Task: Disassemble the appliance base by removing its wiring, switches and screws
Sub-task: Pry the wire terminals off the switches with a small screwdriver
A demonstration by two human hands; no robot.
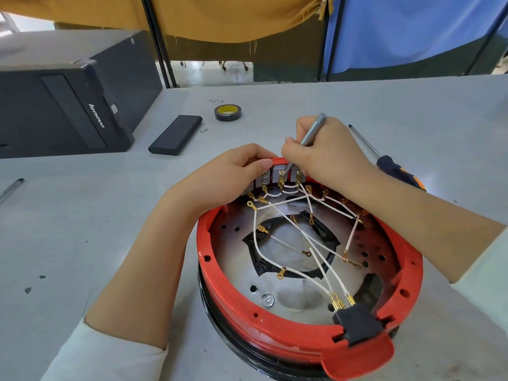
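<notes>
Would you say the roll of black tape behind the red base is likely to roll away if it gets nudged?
Probably not: the roll of black tape lies flat on its side on the grey table, so it would likely slide instead. It looks small and light, so even a slight push should shift it.

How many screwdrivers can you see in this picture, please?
2: a slim grey screwdriver gripped in the right hand at the switches, and a blue-and-orange-handled screwdriver lying on the table behind the right forearm, partly hidden.
</notes>
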